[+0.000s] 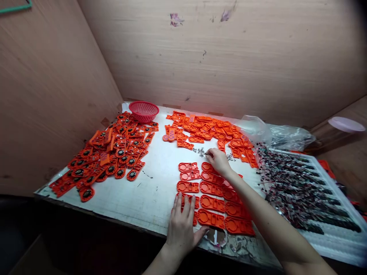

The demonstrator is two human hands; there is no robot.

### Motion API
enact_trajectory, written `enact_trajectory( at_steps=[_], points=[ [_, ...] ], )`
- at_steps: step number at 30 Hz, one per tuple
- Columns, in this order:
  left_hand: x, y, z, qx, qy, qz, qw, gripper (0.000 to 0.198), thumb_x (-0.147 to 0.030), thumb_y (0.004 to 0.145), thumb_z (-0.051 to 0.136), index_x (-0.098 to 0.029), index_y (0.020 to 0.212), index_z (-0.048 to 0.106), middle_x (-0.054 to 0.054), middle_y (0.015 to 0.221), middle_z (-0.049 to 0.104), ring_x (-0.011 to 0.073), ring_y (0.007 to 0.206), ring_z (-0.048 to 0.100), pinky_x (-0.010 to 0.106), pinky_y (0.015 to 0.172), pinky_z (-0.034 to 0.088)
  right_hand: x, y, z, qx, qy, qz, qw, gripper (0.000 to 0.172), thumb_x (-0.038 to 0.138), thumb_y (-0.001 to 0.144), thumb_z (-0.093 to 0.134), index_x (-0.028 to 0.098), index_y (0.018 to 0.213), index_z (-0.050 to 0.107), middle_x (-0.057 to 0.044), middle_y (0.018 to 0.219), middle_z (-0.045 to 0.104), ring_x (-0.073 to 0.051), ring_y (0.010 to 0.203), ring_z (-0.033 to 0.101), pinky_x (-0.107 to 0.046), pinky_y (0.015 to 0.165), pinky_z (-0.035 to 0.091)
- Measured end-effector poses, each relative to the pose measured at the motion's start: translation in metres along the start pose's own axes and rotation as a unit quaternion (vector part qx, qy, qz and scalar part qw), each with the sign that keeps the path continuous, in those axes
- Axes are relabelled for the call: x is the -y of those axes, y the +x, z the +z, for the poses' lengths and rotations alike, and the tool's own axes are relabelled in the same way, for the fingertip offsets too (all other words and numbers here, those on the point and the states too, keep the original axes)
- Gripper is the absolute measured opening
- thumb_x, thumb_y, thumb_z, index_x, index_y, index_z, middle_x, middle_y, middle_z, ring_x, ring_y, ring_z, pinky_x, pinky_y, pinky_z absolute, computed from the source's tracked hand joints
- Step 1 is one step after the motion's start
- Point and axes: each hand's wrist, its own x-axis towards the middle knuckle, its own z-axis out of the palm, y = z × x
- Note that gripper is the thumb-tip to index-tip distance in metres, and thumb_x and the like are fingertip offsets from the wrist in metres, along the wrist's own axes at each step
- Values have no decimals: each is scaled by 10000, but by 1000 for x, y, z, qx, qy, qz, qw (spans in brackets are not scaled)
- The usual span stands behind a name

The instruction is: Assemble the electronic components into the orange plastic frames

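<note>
My left hand [182,221] lies with its fingers stretched out over the lower left orange plastic shells [187,187] of a grid laid out in rows. My right hand [218,161] reaches over the top of the grid with thumb and forefinger pinched together. Its fingertips are at a small scatter of tiny metal pieces [198,151]; what they hold, if anything, is too small to name. Beneath my right forearm, more of the orange shells [210,217] are partly hidden. The shells in the grid lie hollow side up.
Orange pieces with black round parts [120,152] are heaped at left, beside a red basket [143,110]. Loose orange shells [212,128] lie at the back. At right, a white tray [341,206] bears wired boards [298,183] near clear plastic bags [289,136]. Wooden panels enclose the table.
</note>
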Motion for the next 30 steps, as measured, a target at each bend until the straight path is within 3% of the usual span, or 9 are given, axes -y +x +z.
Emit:
enact_trajectory(
  at_steps=[8,16,19,24,27,30],
  points=[
    [2,0,1,-8,-21,-5,1000,834,-680,784,487,-95,1376,434,142,1372,493,396,1275,397,462,976,421,-16,24,14,-20,-19,37,999,169,74,786,521,173,851,643,-66,889,686,-202,819,619,-303,758,464],
    [0,-1,-2,38,-48,-12,998,829,-659,808,468,-86,1401,388,165,1367,491,392,1314,352,493,1013,404,-19,49,17,27,-32,-16,999,152,111,819,559,168,875,688,-80,953,659,-205,869,595,-305,794,447],
    [1,0,-4,52,-53,-5,997,859,-648,820,459,-62,1431,318,173,1388,465,402,1320,339,505,1012,408,-19,49,15,51,-36,-46,997,149,126,833,556,172,859,695,-84,949,631,-204,852,577,-301,762,435],
    [2,0,-8,61,-77,-19,995,860,-635,814,491,-137,1468,241,155,1406,446,382,1341,325,509,1025,401,-19,47,12,48,-46,-52,996,137,124,843,523,156,833,657,-98,926,604,-220,872,547,-312,765,424],
    [2,-2,-9,54,-98,-33,993,888,-583,829,513,-69,1471,178,172,1407,441,351,1358,307,478,1045,398,-19,43,3,27,-49,-31,998,139,97,841,489,141,825,620,-114,907,593,-232,858,543,-328,762,428],
    [4,-3,-7,50,-92,-23,994,872,-586,823,522,-51,1450,237,175,1397,453,359,1350,317,481,1040,404,-10,30,-14,12,-45,-21,999,135,95,845,479,153,827,600,-110,921,589,-232,866,551,-329,758,435]
  ],
)
